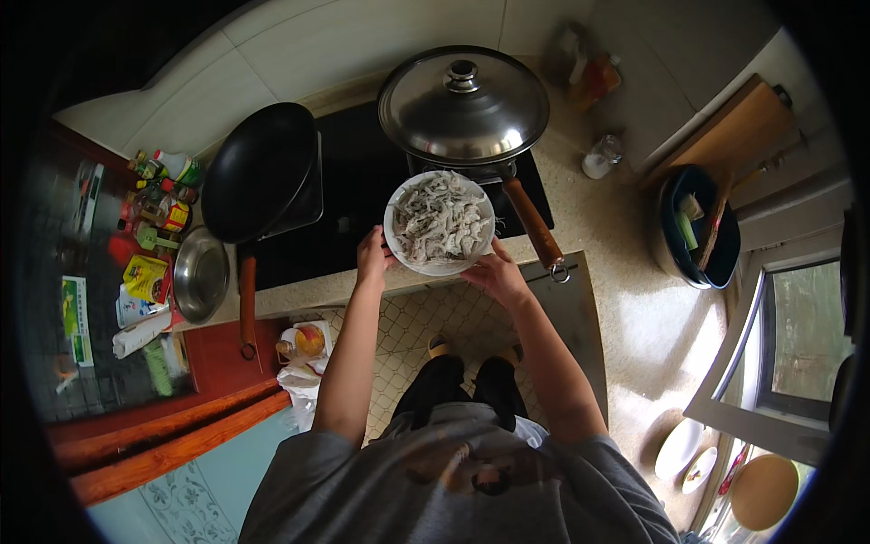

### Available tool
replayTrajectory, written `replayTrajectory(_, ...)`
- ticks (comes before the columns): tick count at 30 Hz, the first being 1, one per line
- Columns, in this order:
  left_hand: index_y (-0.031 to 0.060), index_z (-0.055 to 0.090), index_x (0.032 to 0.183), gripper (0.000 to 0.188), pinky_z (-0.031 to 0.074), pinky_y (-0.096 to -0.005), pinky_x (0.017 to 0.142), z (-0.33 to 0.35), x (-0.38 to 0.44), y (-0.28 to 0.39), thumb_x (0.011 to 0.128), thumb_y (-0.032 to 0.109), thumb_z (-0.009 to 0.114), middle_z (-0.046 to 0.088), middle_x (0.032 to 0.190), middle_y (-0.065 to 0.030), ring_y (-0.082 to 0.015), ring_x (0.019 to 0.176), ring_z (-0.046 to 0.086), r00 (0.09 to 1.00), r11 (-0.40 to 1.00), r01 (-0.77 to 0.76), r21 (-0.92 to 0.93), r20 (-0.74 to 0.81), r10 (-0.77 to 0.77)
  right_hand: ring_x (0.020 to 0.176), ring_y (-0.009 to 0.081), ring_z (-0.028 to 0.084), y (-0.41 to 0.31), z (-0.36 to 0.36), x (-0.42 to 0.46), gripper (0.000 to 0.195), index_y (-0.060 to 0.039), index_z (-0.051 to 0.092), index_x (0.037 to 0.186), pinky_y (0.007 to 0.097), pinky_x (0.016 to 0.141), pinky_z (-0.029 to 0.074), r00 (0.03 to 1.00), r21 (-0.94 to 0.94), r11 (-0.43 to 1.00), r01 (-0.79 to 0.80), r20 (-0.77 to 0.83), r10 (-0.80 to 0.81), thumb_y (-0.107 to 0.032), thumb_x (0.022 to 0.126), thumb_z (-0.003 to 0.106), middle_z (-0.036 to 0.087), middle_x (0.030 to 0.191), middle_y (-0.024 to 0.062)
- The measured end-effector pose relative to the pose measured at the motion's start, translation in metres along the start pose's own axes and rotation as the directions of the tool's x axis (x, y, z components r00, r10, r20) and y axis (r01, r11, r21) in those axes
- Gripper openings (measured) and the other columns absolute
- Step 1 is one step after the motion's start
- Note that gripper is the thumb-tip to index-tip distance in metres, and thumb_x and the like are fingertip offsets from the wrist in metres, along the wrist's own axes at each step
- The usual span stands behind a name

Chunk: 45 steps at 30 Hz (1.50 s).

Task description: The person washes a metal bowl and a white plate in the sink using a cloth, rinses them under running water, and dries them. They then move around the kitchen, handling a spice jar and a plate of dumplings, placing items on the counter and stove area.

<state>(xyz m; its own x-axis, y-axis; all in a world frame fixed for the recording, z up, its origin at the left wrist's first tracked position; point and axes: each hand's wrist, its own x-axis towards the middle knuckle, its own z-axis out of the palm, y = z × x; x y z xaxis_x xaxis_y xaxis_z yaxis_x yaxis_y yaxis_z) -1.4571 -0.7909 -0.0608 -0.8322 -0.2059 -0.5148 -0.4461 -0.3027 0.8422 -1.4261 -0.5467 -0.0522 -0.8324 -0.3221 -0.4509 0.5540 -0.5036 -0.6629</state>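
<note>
A white plate [440,269] heaped with raw grey shrimp [443,217] is held level between my two hands, above the front edge of the black cooktop. My left hand [374,251] grips the left rim, and my right hand [497,272] grips the lower right rim. Just beyond the plate, a wok with a steel lid [463,102] sits on the right burner, its wooden handle [533,221] pointing towards me on the right. On the left burner side rests a black wok [258,170], tilted, with its wooden handle [247,306] over the counter edge.
Left of the black wok are a steel bowl [201,275], sauce bottles [163,204] and a yellow seasoning pouch [146,277]. A glass jar [602,156] and a dark blue basin [727,251] with vegetables stand on the right counter. White plates [680,449] lie near the window.
</note>
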Motion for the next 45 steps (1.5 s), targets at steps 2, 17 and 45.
replayTrajectory(2,0.0017,0.044,0.119,0.040,0.048,-0.0342,0.072,0.002,0.004,0.003,0.090,0.030,0.040,0.056,0.107,-0.0088,-0.0194,0.085,0.058,1.000,1.000,0.016,0.006,-0.002,-0.016,0.099,0.0267,0.055,0.003,-0.006,0.003,0.053,-0.0201,0.017,0.137,0.0399,0.085,0.047,1.000,0.032,0.999,-0.008,0.004,0.008,-0.010,0.089,0.036,0.049,0.118,0.0143)
replayTrajectory(17,-0.0032,0.051,0.114,0.038,0.050,-0.0344,0.077,0.002,-0.009,-0.003,0.078,-0.008,0.040,0.058,0.105,-0.0144,-0.0230,0.091,0.059,1.000,1.000,0.014,-0.022,0.027,-0.013,0.092,0.0193,0.058,0.029,-0.017,0.003,0.048,-0.0156,0.036,0.128,0.0338,0.074,0.052,0.988,0.024,0.989,0.149,-0.033,-0.148,-0.009,0.082,0.047,0.054,0.110,0.0054)
replayTrajectory(45,0.0040,0.046,0.120,0.042,0.046,-0.0292,0.080,0.295,-0.182,-0.185,0.079,0.000,0.041,0.057,0.106,-0.0056,-0.0136,0.094,0.056,0.670,0.969,0.185,0.166,0.700,-0.248,0.078,0.0215,0.063,-0.009,-0.263,-0.306,0.048,-0.0082,0.035,0.128,0.0323,0.064,0.055,0.756,0.071,0.885,0.460,-0.555,-0.348,0.001,0.081,0.041,0.058,0.102,0.0114)
